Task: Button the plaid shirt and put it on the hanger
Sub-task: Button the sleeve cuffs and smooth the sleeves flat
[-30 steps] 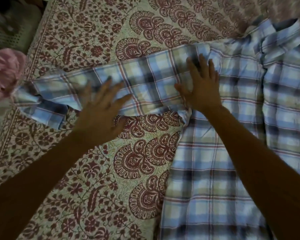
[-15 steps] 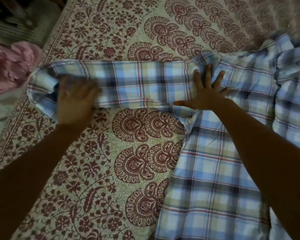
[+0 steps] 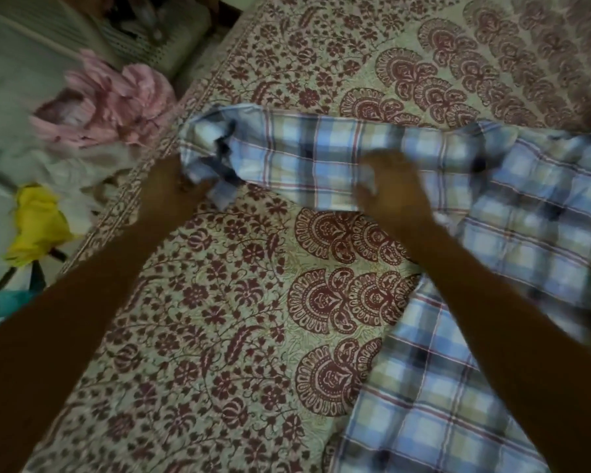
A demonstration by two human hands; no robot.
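Note:
The blue, white and tan plaid shirt (image 3: 512, 254) lies spread on the patterned bedspread, its body at the right and one sleeve (image 3: 307, 155) stretched out to the left. My left hand (image 3: 171, 186) is at the sleeve's cuff end, fingers closed on the bunched cuff. My right hand (image 3: 393, 189) is blurred and grips the sleeve's lower edge near the shoulder. No hanger shows in the view.
The red paisley bedspread (image 3: 239, 302) covers the bed. Off its left edge lie a pink garment (image 3: 116, 104), a yellow cloth (image 3: 36, 223) and pale laundry. A slatted basket (image 3: 140, 39) stands at the top left.
Both hands went from flat and spread on the sleeve to gripping it. The left hand slid out to the cuff, and the right moved left along the sleeve's lower edge.

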